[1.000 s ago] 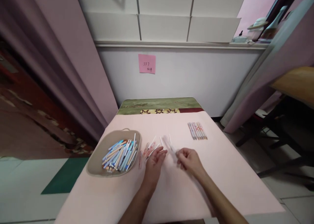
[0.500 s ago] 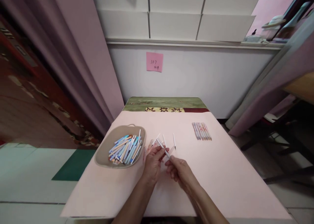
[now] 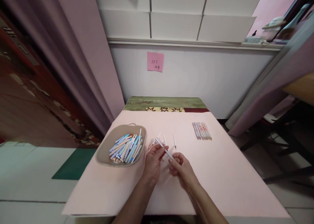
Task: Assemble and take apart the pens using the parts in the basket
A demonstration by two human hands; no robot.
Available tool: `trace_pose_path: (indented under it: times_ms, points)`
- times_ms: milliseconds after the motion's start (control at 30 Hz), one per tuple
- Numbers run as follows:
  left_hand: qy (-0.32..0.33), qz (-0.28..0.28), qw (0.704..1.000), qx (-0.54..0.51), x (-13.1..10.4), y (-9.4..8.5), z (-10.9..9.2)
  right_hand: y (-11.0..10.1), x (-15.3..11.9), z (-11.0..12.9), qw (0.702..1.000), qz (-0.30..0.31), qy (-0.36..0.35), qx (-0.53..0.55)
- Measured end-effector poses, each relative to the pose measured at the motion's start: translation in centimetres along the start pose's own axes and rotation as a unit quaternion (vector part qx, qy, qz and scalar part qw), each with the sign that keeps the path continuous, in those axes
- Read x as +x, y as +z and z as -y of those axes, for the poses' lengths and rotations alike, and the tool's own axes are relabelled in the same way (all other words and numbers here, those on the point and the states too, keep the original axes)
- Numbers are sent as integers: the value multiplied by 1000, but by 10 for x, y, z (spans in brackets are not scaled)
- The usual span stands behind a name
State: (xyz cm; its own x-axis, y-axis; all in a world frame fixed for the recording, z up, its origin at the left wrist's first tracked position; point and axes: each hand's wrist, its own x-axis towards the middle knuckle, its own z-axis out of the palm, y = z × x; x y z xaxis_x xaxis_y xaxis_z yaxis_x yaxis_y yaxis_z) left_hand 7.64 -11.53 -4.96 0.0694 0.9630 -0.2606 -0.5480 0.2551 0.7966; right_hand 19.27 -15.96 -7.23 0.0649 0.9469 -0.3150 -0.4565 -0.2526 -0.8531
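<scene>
Between my two hands is a slim pen (image 3: 168, 153) with a pale, partly see-through barrel, slanting from upper left to lower right. My left hand (image 3: 154, 157) pinches its middle between thumb and fingers. At the lower end, the thumb and fingers of my right hand (image 3: 181, 167) are closed on it. Just beyond my left hand lie several clear pen parts (image 3: 151, 143), partly hidden by the fingers. A white pen refill (image 3: 174, 140) with a dark tip lies on the table past my hands, and another white refill (image 3: 164, 139) is beside it.
A beige basket (image 3: 101, 152) full of pens (image 3: 127, 147) stands at the left. To the right, several pens (image 3: 201, 131) lie side by side in a row. The table (image 3: 220, 184) has a pale pink cover and meets a white wall bearing a pink note (image 3: 155, 61).
My right hand has shifted slightly right and turned along the pen's lower end, showing more of the barrel between my hands. My left hand keeps its pinch nearly in place.
</scene>
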Motion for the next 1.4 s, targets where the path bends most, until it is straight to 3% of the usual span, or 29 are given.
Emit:
trace_pose_path:
  times_ms: [133, 267, 433, 600, 767, 933, 1033, 1200, 1400]
  points:
    - [6, 3, 1000, 6, 2, 1, -1, -1, 2, -1, 999, 3, 42, -25]
    - [16, -8, 1000, 2, 5, 2, -2, -3, 2, 0, 1000, -12, -21, 13]
    - [15, -8, 1000, -10, 7, 4, -1, -3, 1, 2, 998, -23, 63, -12]
    - [16, -11, 1000, -22, 7, 8, -1, -3, 1, 3, 999, -29, 6, 20]
    - [15, -9, 1000, -22, 9, 9, -1, -4, 4, 5, 998, -12, 58, 10]
    - [0, -14, 999, -29, 9, 10, -4, -9, 5, 2, 999, -23, -24, -19]
    - [5, -35, 998, -48, 10, 10, -7, -15, 6, -2, 994, -64, -61, -71]
    - [64, -49, 997, -2, 14, 8, -9, -26, 7, -5, 963, -117, -88, -225]
    - [177, -74, 967, 166, 24, 7, -25, -38, -4, 6, 888, -124, -130, -424]
